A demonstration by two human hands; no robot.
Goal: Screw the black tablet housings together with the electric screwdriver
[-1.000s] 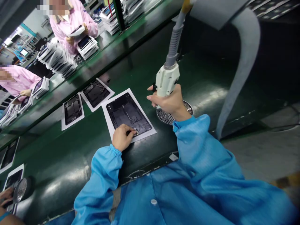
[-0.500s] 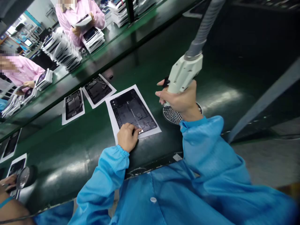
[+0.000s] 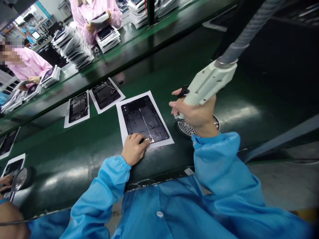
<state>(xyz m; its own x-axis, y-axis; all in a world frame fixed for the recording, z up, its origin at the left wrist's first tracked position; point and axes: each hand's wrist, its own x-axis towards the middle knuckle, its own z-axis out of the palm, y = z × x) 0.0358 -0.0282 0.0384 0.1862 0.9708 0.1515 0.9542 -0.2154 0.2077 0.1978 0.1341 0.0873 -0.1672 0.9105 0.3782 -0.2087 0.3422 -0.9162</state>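
Observation:
My left hand (image 3: 135, 148) rests at the lower edge of an opened tablet housing (image 3: 142, 116), thumb and fingers pinched near a small shiny part at its bottom. Whatever lies between those fingertips is hidden. Under the dark housing is a white sheet (image 3: 120, 122). To the right, my right hand (image 3: 199, 114) is wrapped round a pale hose-fed hand tool (image 3: 210, 81) with a black trigger-like piece. A grey ribbed hose (image 3: 251, 36) runs up from the tool. Below that hand shows a round perforated metal disc (image 3: 185, 128), partly covered.
Two more opened housings (image 3: 78, 107) (image 3: 106, 93) lie on sheets on the green bench (image 3: 82, 146). At left, a co-worker's hand (image 3: 6, 182) is beside another round metal head (image 3: 21, 179). Across the bench, people in pink sit by stacks of sheets (image 3: 72, 46). A grey bar slants at right.
The hand tool in my right hand has tilted, its hose end swinging to the right. My left hand stays at the housing's lower edge with its fingers slightly shifted. The view has shifted a little.

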